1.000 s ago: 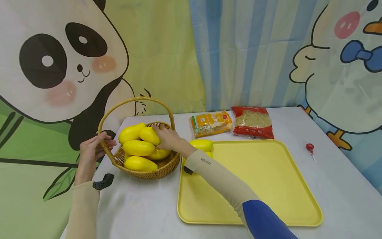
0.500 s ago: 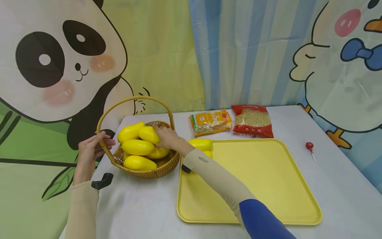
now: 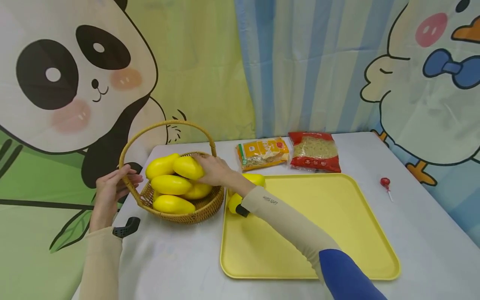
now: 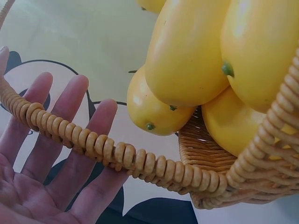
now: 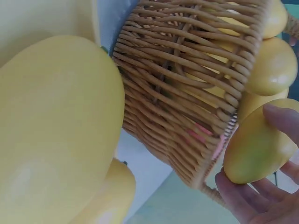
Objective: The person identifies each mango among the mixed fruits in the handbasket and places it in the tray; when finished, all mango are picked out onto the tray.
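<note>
The left hand (image 3: 108,188), fingers spread, touches the basket handle (image 3: 176,121), perhaps for steadiness. The right hand (image 3: 215,171) pinches 1 yellow fruit (image 3: 187,167), thumb opposite fingers, likely for control.

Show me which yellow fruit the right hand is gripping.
The yellow fruit at the pile's top right in the wicker basket, in the head view. The right hand grips it between thumb and fingers; the basket's other fruits lie outside that grip.
</note>
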Motion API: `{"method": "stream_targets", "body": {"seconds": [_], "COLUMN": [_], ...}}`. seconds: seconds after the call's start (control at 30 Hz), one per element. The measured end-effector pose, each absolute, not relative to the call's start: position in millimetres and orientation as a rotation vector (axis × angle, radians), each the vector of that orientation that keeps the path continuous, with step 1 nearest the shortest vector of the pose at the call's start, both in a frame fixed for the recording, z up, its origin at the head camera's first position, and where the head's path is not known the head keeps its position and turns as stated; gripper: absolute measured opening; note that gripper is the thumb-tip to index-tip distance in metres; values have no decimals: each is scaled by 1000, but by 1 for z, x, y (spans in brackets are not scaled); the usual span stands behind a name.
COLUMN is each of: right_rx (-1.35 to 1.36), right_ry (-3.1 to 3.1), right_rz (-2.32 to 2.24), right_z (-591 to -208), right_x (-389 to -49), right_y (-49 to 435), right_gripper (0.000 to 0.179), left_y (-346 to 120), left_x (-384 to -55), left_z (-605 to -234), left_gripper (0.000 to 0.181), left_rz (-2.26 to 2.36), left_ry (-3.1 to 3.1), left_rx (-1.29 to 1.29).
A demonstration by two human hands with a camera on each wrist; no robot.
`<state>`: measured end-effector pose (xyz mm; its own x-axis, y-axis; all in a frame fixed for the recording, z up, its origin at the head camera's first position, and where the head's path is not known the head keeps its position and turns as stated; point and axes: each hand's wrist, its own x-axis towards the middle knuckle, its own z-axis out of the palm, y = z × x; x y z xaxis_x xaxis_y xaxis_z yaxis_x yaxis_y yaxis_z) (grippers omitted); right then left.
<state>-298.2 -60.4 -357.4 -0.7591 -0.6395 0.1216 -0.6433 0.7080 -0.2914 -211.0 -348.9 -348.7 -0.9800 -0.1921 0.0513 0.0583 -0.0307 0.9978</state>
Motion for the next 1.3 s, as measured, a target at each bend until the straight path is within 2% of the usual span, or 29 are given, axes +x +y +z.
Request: {"method": "stream_targets", "body": {"seconds": [0.37,0.57,0.93,1.3], "right_rx": [1189,1224,1195,1266], "right_ry": [-2838,-2827,-2837,-2892], "right_rz": [625,597,533,370], "right_z": [-340,-345,-348,-368], "right_x": [-264,-240,-219,-197], "right_y": [-9,20,53,83], "right_gripper": [82,81,79,77], "left_y": [-350,-350,-348,-349], "left_x": [-210,-210,-211,-210], "left_z": [-345,-341,-339,-343], "left_gripper": [28,26,26,27], "left_rz": [-2140,-2091,-2070,-2091], "left_ry": [-2070,-2113,-2138,-2125], "left_rx": [161,177,215,223]}}
